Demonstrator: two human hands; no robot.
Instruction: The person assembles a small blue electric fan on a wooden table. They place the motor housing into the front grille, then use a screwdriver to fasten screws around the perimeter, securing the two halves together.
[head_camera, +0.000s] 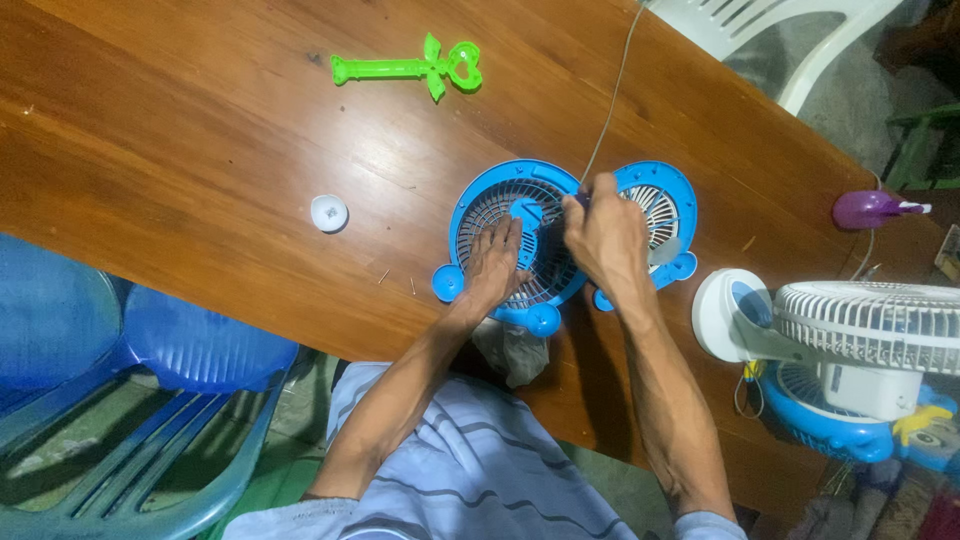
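Observation:
A round blue fan housing with a grey grille (505, 215) lies flat on the brown wooden table (200, 150). My left hand (493, 262) rests palm down on that grille, fingers spread toward its blue hub. A second, smaller blue fan part with a white grille (662, 205) lies just to its right. My right hand (603, 235) is closed around a thin tool or the end of a grey cord (612, 90) between the two parts; what it grips is mostly hidden by the fingers.
A green plastic toy wand (410, 68) lies far on the table. A small white cap (329, 212) sits left of the fans. A white table fan (850, 325) and a purple bottle (868, 208) stand at right. Blue chairs (130, 360) are at left, a white chair (760, 30) beyond.

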